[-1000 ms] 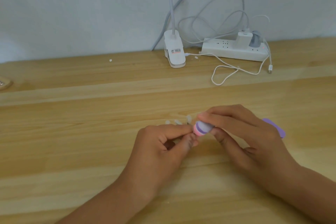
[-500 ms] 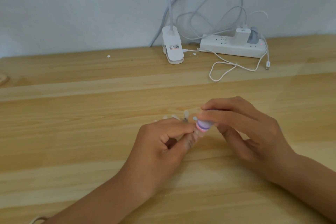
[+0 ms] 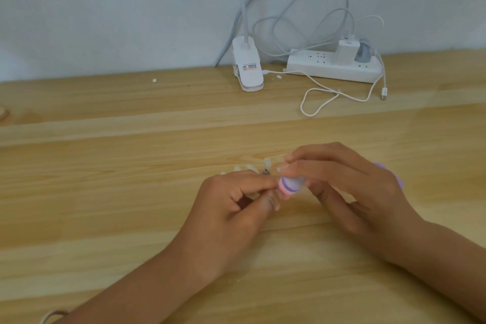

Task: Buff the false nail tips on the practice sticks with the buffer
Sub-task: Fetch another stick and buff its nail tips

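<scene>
- Since half a second ago, the buffer's [image 3: 292,184] far purple end is back in view beyond the right hand [image 3: 349,187].
- I log the right hand's fingers curled round the buffer, with its pink end against the left fingertips.
- The left hand [image 3: 231,208] pinches the practice sticks [image 3: 265,172]; the nail tips [image 3: 267,162] fan out mid-tabletop [image 3: 131,192].

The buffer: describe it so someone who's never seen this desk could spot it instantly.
On the wooden desk, find the right hand. It grips the buffer, a rounded block; its pink and lilac bands set it apart from the pale nail tips beside it.
</scene>
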Tool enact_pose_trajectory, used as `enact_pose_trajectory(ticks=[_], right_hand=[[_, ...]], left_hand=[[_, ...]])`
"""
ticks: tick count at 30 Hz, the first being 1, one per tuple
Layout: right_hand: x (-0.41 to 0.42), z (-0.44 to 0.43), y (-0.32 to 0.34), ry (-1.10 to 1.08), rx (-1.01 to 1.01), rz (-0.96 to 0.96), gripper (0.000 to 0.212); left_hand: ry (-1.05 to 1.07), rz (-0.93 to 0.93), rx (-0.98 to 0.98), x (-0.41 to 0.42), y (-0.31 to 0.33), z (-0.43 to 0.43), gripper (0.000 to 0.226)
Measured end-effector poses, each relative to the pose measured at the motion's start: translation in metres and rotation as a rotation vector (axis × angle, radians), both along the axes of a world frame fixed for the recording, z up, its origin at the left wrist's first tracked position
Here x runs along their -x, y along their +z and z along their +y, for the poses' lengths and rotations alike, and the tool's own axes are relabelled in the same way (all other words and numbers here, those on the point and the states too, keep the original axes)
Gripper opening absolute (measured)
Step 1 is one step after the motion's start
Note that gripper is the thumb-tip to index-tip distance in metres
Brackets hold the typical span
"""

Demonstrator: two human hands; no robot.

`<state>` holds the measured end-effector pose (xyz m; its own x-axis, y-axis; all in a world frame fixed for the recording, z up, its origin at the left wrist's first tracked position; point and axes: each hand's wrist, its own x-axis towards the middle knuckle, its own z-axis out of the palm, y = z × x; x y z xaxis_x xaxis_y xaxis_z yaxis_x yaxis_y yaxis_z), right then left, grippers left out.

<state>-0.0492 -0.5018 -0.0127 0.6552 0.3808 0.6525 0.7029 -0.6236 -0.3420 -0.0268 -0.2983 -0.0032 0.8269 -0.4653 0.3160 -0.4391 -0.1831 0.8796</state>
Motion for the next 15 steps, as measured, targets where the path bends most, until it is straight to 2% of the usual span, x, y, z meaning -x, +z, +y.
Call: enact_pose_trajectory(ticks=[5,9,15], right_hand=[[-0.0019,-0.0024,0.0026,-0.029,0.031,-0.020,0.034],[0.0014,0.0033,0.0015,0.034,0.022,-0.032,0.031],[0.0002,0.0037,0.0007,0.015,-0.021,-0.009,0.037]], left_hand=[[0.007,0.023,0.022,0.0000,-0.0006,0.0010,0.018],[-0.022,0.056,0.053,-0.0005,0.0020,0.0014,0.015],[-0.034,0.119,0.122,-0.0029,0.0009,0.0025,0.016]])
